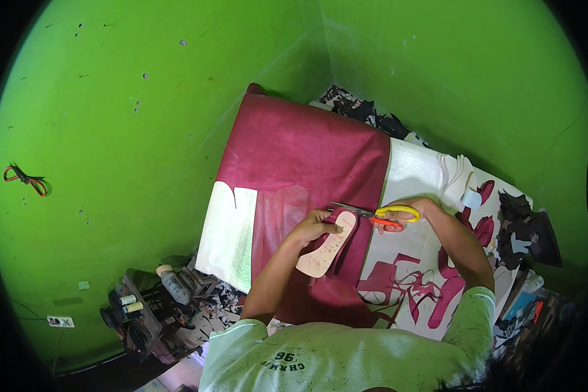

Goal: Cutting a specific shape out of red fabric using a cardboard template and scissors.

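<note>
My left hand (315, 227) presses a tan sole-shaped template (326, 247) flat on a dark red sheet of material (300, 157) spread over the table. My right hand (417, 208) grips scissors with yellow and orange handles (387, 217). Their blades (349, 208) point left and touch the top end of the template, at the edge of the red sheet. Both forearms come in from the lower edge.
A glittery white sheet (227, 235) shows under the red material on the left and right. Red offcuts (431, 287) and white cut pieces (456, 176) lie at the right. Black scraps (528, 232) pile at the far right. Bottles and a rack (144, 307) stand below left. Green walls surround the table.
</note>
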`<state>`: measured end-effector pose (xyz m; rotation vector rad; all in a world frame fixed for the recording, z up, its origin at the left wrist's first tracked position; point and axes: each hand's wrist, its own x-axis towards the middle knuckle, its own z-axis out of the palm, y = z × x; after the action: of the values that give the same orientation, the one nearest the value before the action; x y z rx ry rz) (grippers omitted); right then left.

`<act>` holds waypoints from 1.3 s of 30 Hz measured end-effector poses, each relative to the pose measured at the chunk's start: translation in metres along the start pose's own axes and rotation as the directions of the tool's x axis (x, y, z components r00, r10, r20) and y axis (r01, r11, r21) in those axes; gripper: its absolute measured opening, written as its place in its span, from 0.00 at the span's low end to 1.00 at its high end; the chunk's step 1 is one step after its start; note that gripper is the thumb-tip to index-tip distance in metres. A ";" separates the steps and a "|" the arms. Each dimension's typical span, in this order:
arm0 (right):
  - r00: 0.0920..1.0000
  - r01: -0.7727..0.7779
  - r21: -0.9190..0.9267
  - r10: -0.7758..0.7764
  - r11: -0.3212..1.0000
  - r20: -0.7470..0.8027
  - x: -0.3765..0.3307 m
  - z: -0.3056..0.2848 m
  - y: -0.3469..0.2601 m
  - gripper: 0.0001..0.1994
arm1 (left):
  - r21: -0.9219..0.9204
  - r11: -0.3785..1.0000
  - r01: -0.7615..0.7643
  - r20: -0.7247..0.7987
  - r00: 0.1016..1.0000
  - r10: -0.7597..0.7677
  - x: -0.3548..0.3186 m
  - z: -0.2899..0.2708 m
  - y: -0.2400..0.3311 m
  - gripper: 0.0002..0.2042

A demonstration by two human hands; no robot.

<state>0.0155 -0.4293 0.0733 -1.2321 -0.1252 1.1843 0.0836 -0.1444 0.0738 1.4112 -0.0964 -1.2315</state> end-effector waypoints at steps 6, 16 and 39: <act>0.991 -0.128 0.081 0.124 0.989 0.053 0.007 -0.009 0.007 0.18 | -0.020 0.999 0.040 -0.001 0.999 -0.040 0.000 0.000 0.003 0.12; 0.994 -0.059 -0.022 0.061 0.998 0.090 0.005 -0.013 -0.013 0.16 | -0.033 0.999 0.014 0.035 0.999 -0.013 -0.002 0.005 -0.001 0.12; 0.985 -0.171 -0.052 0.172 0.984 0.030 0.020 -0.010 -0.030 0.11 | -0.055 0.997 0.050 0.074 0.996 -0.046 -0.004 0.005 -0.005 0.13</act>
<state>0.0492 -0.4169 0.0827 -1.2855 -0.0750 1.3591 0.0762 -0.1438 0.0736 1.3267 -0.0776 -1.3161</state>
